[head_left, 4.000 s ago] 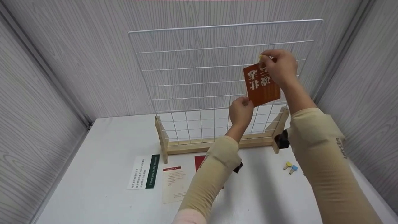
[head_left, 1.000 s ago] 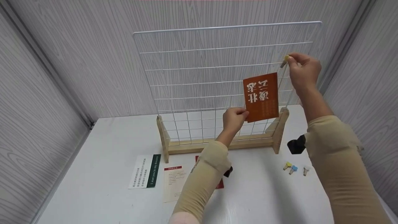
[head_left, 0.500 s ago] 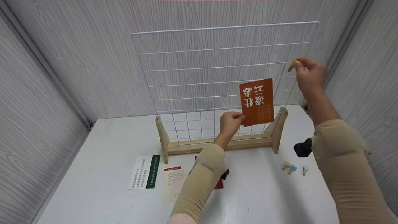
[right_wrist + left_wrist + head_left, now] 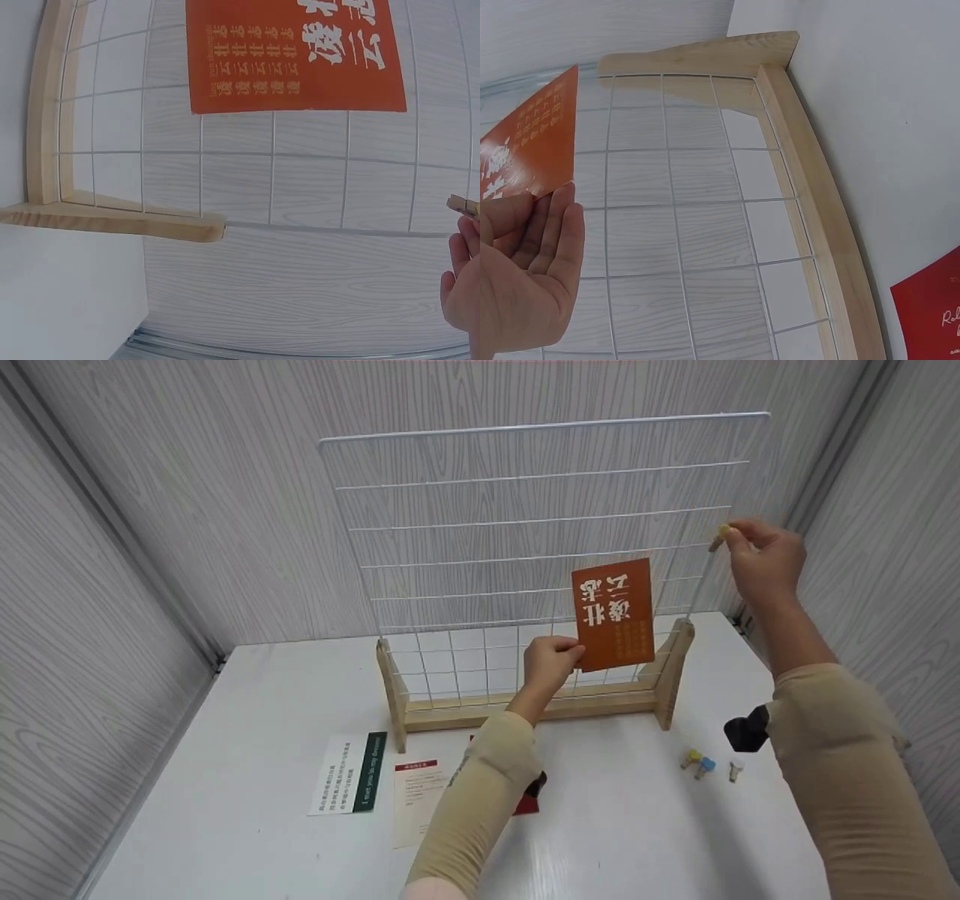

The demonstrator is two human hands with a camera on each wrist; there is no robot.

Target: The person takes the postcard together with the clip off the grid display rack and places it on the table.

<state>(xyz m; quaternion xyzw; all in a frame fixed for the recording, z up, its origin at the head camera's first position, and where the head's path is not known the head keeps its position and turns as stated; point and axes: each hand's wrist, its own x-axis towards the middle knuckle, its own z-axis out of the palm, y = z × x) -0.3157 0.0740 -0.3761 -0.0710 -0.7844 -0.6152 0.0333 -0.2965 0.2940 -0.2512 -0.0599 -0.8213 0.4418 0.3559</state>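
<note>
My left hand (image 4: 550, 666) pinches the lower left corner of an orange card (image 4: 634, 611) with white Chinese characters turned sideways. The card is tilted in front of the right part of a white wire grid (image 4: 544, 427). My right hand (image 4: 771, 561), beside the grid's right edge, pinches a small wooden clothespin (image 4: 715, 542) by its yellow-topped end. A gap separates the clothespin from the card. In the right wrist view the same clothespin (image 4: 457, 203) shows at the right edge, only partly in frame. The left wrist view catches the card's corner (image 4: 559, 161) between thumb and fingers.
The grid stands in a wooden base (image 4: 600, 706) on a white table. Three more clothespins, yellow (image 4: 691, 757), blue (image 4: 704, 768) and white (image 4: 735, 770), lie at the right. A green-and-white card (image 4: 349, 774), a cream card (image 4: 420, 795) and a partly hidden red card (image 4: 527, 804) lie in front.
Four seconds ago the clothespin was at the card's top edge. My right hand has since drawn it right and down, away from the card. My left hand has lowered the card slightly leftward.
</note>
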